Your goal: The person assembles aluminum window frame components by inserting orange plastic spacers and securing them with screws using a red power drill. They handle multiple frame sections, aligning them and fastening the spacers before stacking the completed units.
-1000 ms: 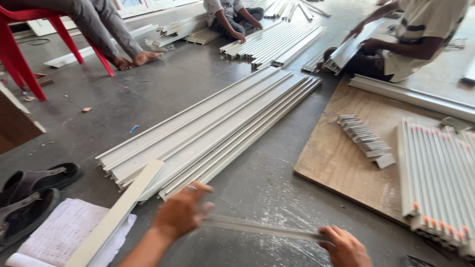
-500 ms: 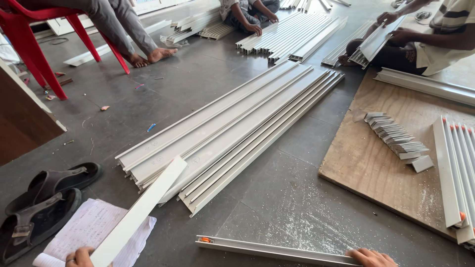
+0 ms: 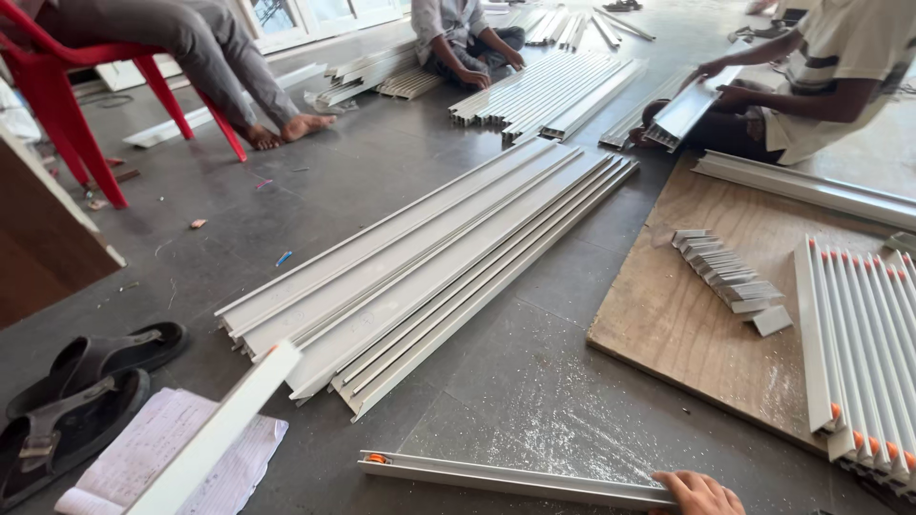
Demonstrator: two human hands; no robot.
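Fingers of the right hand (image 3: 701, 493) are laid over the near end of a long white metal strip (image 3: 515, 479) at the bottom edge of the frame, curled lightly on top of it; whether the strip is clamped from beneath cannot be told, since the palm is cut off by the frame. The left hand is not seen. The strip lies flat on the grey floor (image 3: 534, 381), its far end with an orange cap (image 3: 376, 459) pointing toward the lower left, just short of a slanted white bar (image 3: 219, 429) that rests over a sheet of paper (image 3: 143, 453). A firmer hold nearer the strip's middle is judged wise, because a piece this long is likely to sag or swing when lifted by one end. The stacked profiles (image 3: 429, 272) in the centre are best kept clear of.
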